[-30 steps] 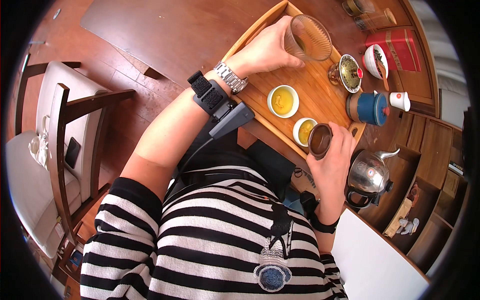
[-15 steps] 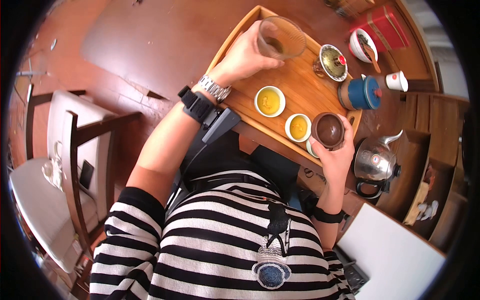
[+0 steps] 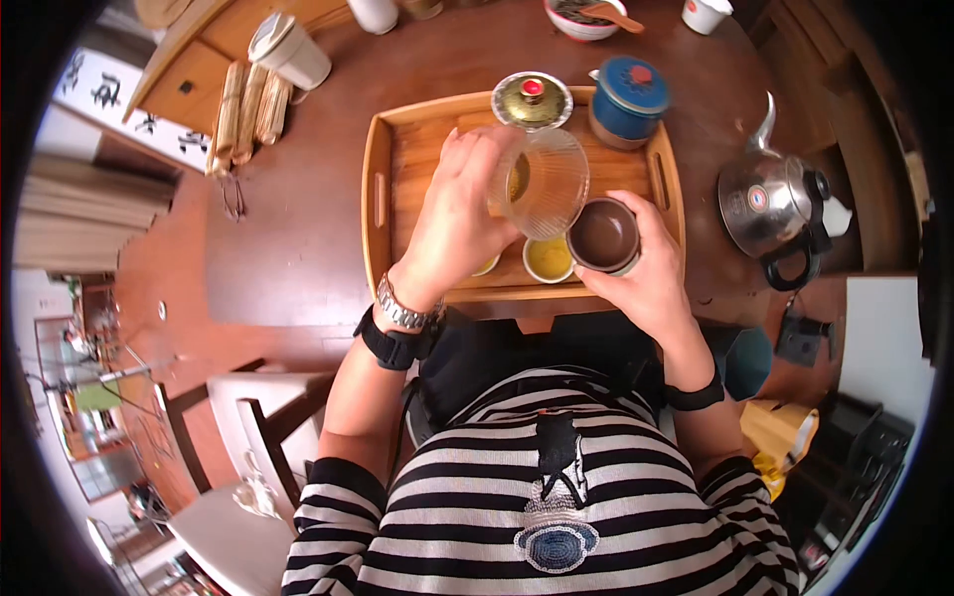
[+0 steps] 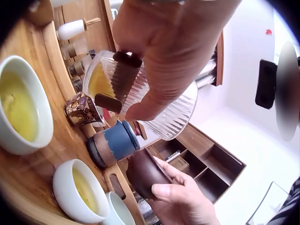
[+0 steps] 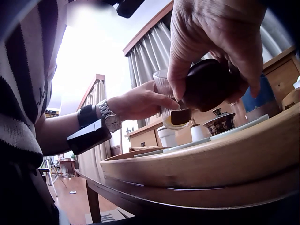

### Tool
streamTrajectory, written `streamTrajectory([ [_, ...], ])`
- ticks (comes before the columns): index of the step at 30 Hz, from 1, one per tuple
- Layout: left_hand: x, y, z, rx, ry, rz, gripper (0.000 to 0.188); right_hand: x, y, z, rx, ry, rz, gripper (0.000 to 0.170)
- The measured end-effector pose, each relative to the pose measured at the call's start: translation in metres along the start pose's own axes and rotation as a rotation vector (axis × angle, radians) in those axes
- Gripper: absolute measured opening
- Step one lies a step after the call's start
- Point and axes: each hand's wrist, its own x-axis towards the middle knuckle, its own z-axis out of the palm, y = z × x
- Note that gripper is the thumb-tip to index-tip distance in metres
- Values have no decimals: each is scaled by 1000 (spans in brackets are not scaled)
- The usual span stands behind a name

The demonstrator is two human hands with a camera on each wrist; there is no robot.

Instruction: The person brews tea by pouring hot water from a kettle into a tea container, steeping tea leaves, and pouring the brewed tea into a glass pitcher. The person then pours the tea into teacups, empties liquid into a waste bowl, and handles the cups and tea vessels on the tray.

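My left hand (image 3: 459, 204) grips a ribbed glass pitcher (image 3: 555, 184) with a dark brown grip piece and yellow tea inside. In the left wrist view the pitcher (image 4: 176, 115) leans over, its tea at the far end. Close beside it, my right hand (image 3: 646, 268) holds a dark brown cup (image 3: 604, 234) by its sides, over the tray's front right. A white cup of yellow tea (image 3: 549, 260) sits just left of that cup; another white cup (image 4: 40, 108) is largely behind my left hand in the head view. A third pale cup (image 4: 119, 211) stands partly hidden near the brown cup.
The wooden tray (image 3: 378, 154) also carries a lidded patterned bowl (image 3: 533, 102) and a blue teapot (image 3: 630, 99) at its back. A steel kettle (image 3: 765, 204) stands right of the tray. Behind are a bowl of leaves (image 3: 586, 22) and a paper cup (image 3: 706, 14).
The head view has swung round, so the tray now faces me squarely. My left hand has brought the pitcher close to the brown cup. The right hand has kept its hold on that cup.
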Motion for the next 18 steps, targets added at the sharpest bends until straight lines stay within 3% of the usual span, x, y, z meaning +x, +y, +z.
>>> streamTrajectory([
  [3, 7, 9, 1, 222, -116, 54, 66, 0, 0, 0, -11, 37, -11, 64],
  [14, 26, 35, 11, 437, -160, 261, 64, 1, 7, -2, 27, 84, -13, 62],
  [18, 29, 40, 14, 540, -170, 333, 51, 1, 9, -3, 23, 95, -15, 63],
])
